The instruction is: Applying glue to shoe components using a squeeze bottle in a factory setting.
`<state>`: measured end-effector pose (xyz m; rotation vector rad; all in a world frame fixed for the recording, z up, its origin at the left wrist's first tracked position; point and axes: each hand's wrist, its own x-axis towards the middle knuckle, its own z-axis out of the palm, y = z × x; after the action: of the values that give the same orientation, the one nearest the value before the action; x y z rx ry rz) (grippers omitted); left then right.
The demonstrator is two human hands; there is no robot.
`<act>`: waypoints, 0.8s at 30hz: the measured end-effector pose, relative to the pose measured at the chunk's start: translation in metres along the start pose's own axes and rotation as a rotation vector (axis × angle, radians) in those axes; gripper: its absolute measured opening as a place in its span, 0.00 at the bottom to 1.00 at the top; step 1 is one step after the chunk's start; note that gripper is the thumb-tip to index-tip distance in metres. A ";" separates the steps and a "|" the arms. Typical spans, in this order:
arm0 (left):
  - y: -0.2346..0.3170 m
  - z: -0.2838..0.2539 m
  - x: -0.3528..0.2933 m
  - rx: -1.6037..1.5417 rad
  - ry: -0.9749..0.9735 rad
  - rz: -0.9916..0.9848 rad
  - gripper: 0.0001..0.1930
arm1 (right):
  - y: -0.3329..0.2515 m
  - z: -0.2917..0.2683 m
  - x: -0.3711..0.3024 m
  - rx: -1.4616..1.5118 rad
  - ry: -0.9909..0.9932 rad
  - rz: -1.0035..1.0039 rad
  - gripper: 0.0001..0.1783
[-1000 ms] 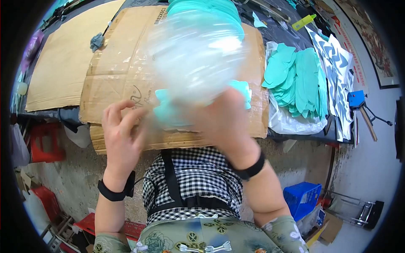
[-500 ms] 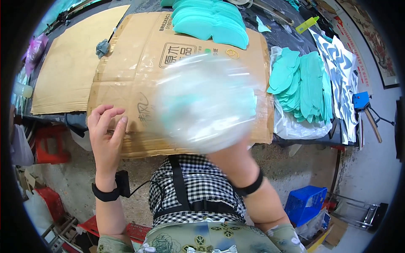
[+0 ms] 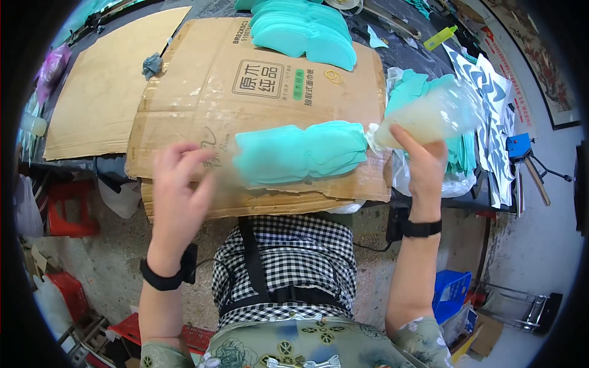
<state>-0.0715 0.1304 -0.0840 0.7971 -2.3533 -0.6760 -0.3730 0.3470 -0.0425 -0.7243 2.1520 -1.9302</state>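
Observation:
In my right hand [image 3: 426,159] is a clear plastic bottle [image 3: 432,119] with pale, cloudy contents. It lies tilted on its side in the air, and a white wad [image 3: 373,138] shows at its narrow end, by the right end of a stack of teal cut pieces [image 3: 300,153]. That stack lies flat on a cardboard sheet [image 3: 190,110]. Close to the stack's left end, my left hand [image 3: 181,190] hovers, blurred, its fingers apart and nothing in them.
A larger teal pile [image 3: 304,30] sits at the far edge of the cardboard. More teal pieces [image 3: 411,86] rest on white plastic at the right, partly behind the bottle. Yellow rubber bands [image 3: 333,76], a grey cloth lump [image 3: 151,65] and a yellow-green bottle [image 3: 440,38] lie around.
The bottle has swung from over the teal stack to the right with my right hand, uncovering the stack. My left hand has moved right, toward the stack's left end.

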 end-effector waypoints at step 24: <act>0.027 -0.006 0.065 0.093 -0.270 0.532 0.08 | 0.035 -0.064 -0.080 0.813 0.029 0.273 0.37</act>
<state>-0.1207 0.1043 -0.0413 0.0927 -2.6923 -0.4653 -0.3395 0.4415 -0.0828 -0.2301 1.1828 -2.3583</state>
